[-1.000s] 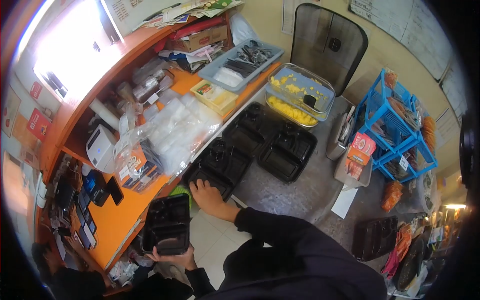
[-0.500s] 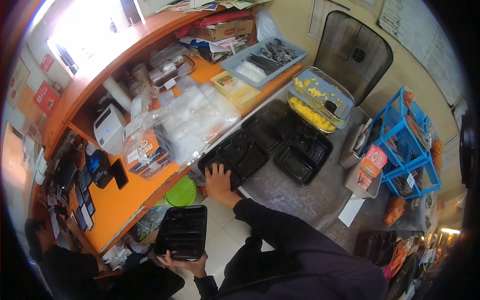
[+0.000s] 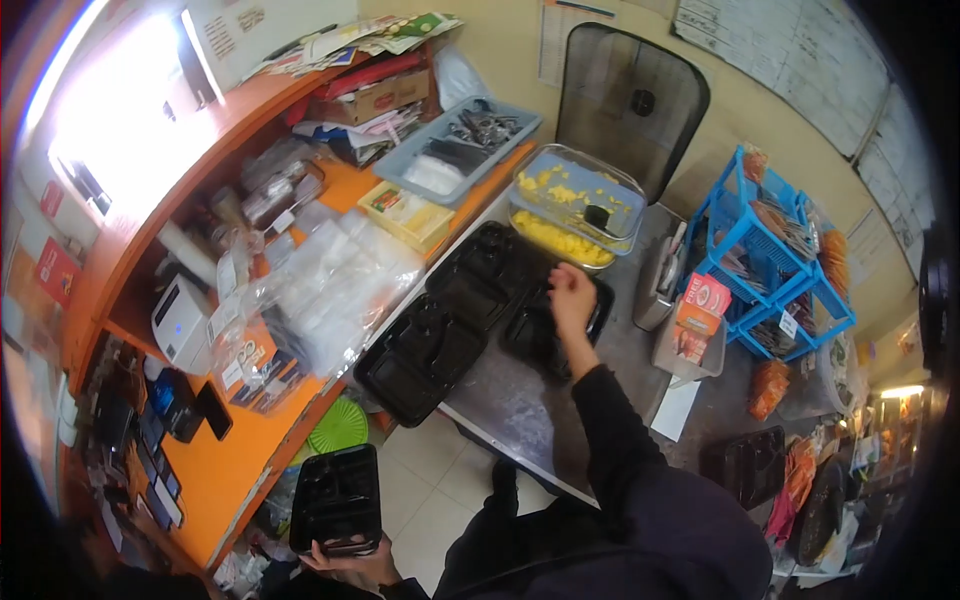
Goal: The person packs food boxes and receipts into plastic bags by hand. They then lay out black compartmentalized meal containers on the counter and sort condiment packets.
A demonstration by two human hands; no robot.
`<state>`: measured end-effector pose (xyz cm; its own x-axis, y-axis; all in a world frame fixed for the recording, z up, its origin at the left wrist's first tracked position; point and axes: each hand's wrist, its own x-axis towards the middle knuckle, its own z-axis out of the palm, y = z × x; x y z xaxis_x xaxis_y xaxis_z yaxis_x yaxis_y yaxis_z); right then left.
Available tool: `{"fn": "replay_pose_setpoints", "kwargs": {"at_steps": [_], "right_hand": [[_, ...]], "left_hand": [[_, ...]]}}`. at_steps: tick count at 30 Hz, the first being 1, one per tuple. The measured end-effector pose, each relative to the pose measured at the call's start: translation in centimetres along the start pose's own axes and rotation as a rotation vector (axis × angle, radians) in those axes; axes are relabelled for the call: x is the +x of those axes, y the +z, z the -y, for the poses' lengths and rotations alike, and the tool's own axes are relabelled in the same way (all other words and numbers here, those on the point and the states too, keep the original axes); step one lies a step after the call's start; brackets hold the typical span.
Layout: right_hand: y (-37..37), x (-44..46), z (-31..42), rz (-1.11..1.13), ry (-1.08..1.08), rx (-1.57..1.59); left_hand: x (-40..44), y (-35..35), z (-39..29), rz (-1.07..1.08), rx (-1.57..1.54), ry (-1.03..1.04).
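My left hand (image 3: 355,562) grips the near edge of a black compartment tray (image 3: 337,495), holding it low beside the counter, above the floor. Over another black compartment tray (image 3: 525,335) on the grey table is my right hand (image 3: 572,300), its fingers loosely bent and nothing visible in them; whether it touches the tray I cannot tell. A third black tray (image 3: 425,360) lies at the table's left edge, slightly overhanging. Behind it sits one more black tray (image 3: 475,275). A glass dish of yellow food (image 3: 565,240) stands just beyond, a blue lid with yellow bits (image 3: 580,197) over it.
On the orange counter (image 3: 220,470) lie clear plastic bags (image 3: 345,280), a yellow box (image 3: 407,215) and a blue-grey bin of cutlery (image 3: 460,150). Blue baskets (image 3: 765,255) and a container with leaflets (image 3: 690,340) occupy the right side. Another person's arm shows at lower left.
My right hand has left the left-edge tray and moved right, over the right-hand tray. My left hand still holds its tray. The whole view has shifted as my head turned.
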<state>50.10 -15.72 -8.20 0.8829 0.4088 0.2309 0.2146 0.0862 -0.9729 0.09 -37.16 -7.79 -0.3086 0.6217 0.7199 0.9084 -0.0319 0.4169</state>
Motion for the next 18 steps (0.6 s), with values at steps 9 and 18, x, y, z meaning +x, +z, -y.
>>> {"fn": "replay_pose_setpoints", "kwargs": {"at_steps": [9,18], "right_hand": [[-10.0,13.5,-10.1,0.074,0.367,-0.518],[-9.4,15.3,-12.0,0.226,0.769,0.198]], "left_hand": [[6.4,0.7,-7.4,-0.188,-0.071,0.214],[10.4,3.9,-15.3,-0.107,-0.117,0.337]]}}
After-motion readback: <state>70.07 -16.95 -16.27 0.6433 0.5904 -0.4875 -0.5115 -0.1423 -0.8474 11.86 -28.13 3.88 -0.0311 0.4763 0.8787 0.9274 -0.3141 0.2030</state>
